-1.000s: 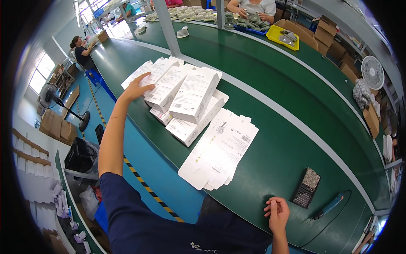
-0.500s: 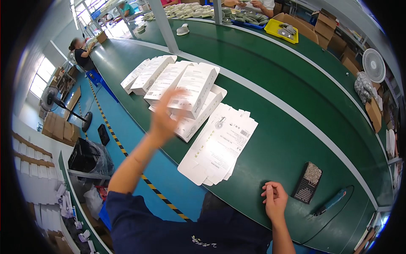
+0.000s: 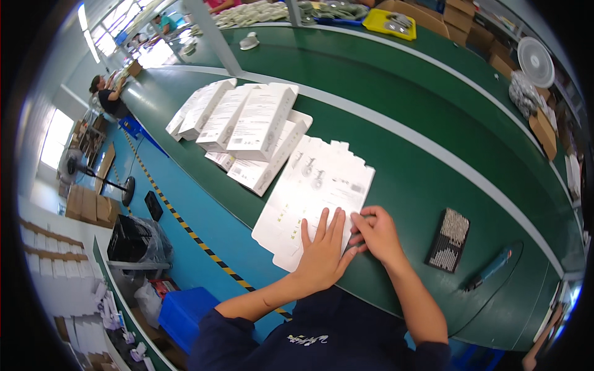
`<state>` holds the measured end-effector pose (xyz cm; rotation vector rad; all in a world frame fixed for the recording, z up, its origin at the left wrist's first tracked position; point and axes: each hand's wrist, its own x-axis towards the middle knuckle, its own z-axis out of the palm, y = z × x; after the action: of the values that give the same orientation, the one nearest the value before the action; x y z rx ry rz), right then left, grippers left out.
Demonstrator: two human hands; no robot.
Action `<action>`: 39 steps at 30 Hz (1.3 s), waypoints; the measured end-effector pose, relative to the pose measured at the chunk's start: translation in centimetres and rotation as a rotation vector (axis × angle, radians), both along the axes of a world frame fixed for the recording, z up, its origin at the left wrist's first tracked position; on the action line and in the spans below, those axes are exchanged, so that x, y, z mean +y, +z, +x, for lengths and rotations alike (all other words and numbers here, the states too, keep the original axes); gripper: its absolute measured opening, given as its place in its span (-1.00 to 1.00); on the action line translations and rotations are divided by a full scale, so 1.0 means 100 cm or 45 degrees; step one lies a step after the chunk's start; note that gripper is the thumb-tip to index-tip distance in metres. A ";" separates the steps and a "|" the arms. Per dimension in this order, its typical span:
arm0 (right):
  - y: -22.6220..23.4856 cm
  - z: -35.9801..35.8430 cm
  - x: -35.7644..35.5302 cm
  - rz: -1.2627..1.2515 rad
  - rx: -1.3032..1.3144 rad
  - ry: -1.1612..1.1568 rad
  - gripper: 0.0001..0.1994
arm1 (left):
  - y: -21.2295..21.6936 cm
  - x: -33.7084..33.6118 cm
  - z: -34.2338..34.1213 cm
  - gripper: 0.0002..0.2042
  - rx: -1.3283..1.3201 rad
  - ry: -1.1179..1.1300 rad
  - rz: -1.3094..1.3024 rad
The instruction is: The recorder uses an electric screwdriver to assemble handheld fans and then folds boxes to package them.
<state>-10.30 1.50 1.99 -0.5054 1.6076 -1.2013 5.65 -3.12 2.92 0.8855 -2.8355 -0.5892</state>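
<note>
A small stack of flat, unfolded white cartons (image 3: pixel 331 176) lies on the green table in front of me. My left hand (image 3: pixel 323 250) rests palm down on the top sheet, its fingers stretched out. At the stack's right edge, my right hand (image 3: pixel 377 234) has its thumb and curled fingers closed on the border of a flat carton. How many sheets it pinches is hidden. Just beyond the stack, to the left, several folded white boxes (image 3: pixel 260 123) lie piled on one another.
To the right lie a black tray of small metal screws (image 3: pixel 447 241) and a corded electric screwdriver (image 3: pixel 490 272). A metal post (image 3: pixel 216 37) rises at the far side. Farther off are a yellow tray (image 3: pixel 390 23) and a white fan (image 3: pixel 536 62). Another person (image 3: pixel 110 96) sits far left.
My left hand has come down from above the folded boxes onto the flat cartons. My right hand has moved left from the bare table to their edge. The view has shifted slightly.
</note>
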 end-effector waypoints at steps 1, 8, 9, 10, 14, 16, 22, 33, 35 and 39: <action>-0.001 -0.003 -0.003 0.010 0.020 0.011 -0.60 | 0.006 0.001 -0.001 -0.29 0.059 -0.006 0.125; -0.010 0.005 -0.016 -0.036 1.069 -0.247 -0.26 | 0.007 -0.026 -0.003 -0.25 0.396 0.258 -0.128; -0.005 0.000 -0.013 0.002 0.811 -0.233 -0.18 | 0.001 -0.031 -0.001 -0.22 0.283 0.287 -0.127; -0.006 -0.002 -0.013 0.003 0.811 -0.248 -0.18 | -0.005 -0.029 0.000 -0.22 0.284 0.273 -0.129; -0.002 -0.005 -0.025 0.092 0.626 -0.075 -0.16 | -0.011 -0.022 0.004 -0.16 0.272 0.267 -0.036; -0.005 -0.001 -0.032 0.154 0.928 -0.081 -0.18 | -0.006 -0.023 0.004 -0.14 0.331 0.303 0.052; 0.009 -0.001 -0.026 0.197 1.044 -0.101 -0.31 | 0.009 -0.036 -0.012 -0.04 0.318 0.413 0.319; 0.053 0.016 0.110 -0.409 0.013 -0.043 -0.70 | 0.019 0.016 0.014 -0.40 0.810 0.049 1.475; 0.061 0.036 0.127 -0.265 0.573 0.199 -0.75 | 0.050 0.026 0.004 -0.43 0.985 0.200 1.387; 0.064 0.069 0.121 -0.426 0.644 0.027 -0.64 | 0.061 0.038 -0.025 -0.81 1.132 0.494 1.337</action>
<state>-3.37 13.63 8.35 -1.1087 1.8129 -1.4092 3.19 0.72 9.04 0.8806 -1.4139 -1.8571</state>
